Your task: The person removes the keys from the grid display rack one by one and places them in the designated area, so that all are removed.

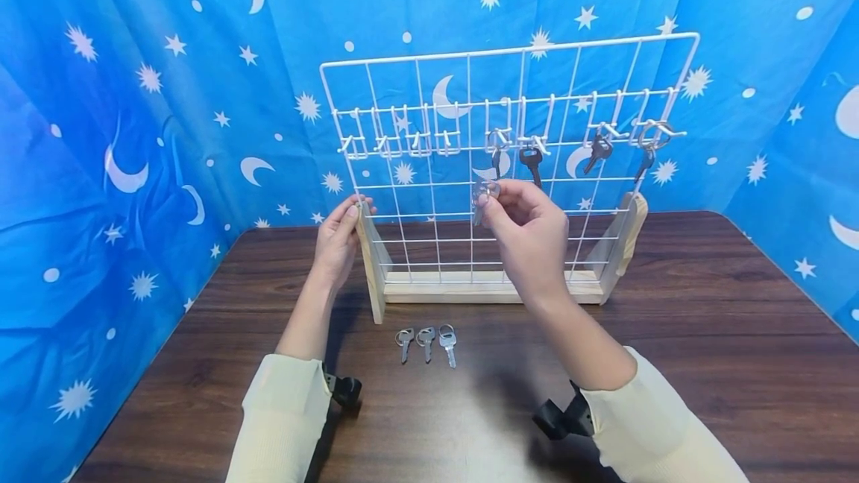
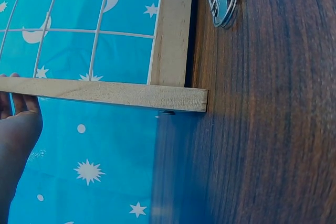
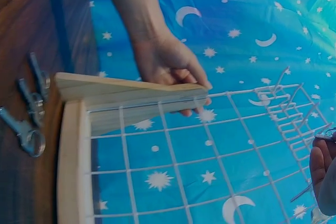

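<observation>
A white wire grid rack with wooden side supports stands on the table. My left hand grips the top of its left support; the right wrist view shows that hand's thumb and fingers around the wood. In front of the grid, below the hooks, my right hand pinches a silver key with a ring between thumb and fingers. In the right wrist view only part of this hand shows at the edge. Several keys, including a dark key, hang from the right-hand hooks.
Three silver keys with rings, the middle key among them, lie in a row on the dark wood table before the rack. Hooks at the left, such as one hook, carry no keys. A blue star-patterned cloth hangs behind.
</observation>
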`<action>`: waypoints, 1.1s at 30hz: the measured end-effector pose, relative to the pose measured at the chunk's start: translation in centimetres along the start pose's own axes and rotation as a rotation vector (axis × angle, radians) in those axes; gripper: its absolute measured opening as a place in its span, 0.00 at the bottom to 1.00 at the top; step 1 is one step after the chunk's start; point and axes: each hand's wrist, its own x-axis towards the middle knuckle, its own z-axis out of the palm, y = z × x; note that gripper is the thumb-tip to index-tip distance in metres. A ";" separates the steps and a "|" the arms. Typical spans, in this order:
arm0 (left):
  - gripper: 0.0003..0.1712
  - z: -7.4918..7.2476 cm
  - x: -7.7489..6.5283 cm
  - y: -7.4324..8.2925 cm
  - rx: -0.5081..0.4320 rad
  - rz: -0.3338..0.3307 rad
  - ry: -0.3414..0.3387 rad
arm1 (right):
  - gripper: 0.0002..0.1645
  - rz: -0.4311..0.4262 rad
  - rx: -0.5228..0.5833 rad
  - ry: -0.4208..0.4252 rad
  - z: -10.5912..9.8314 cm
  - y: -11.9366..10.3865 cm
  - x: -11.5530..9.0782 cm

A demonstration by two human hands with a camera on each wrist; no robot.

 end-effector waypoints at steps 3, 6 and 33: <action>0.17 0.0 0.0 -0.1 -0.001 0.005 -0.001 | 0.08 0.033 -0.017 -0.019 -0.3 0.7 -0.4; 0.16 0.0 0.0 -0.1 0.004 0.004 -0.004 | 0.07 0.063 -0.026 -0.041 -0.4 1.4 -0.8; 0.25 -0.1 0.1 -0.2 0.006 0.015 -0.007 | 0.13 0.540 0.109 -0.282 -1.3 6.7 -4.4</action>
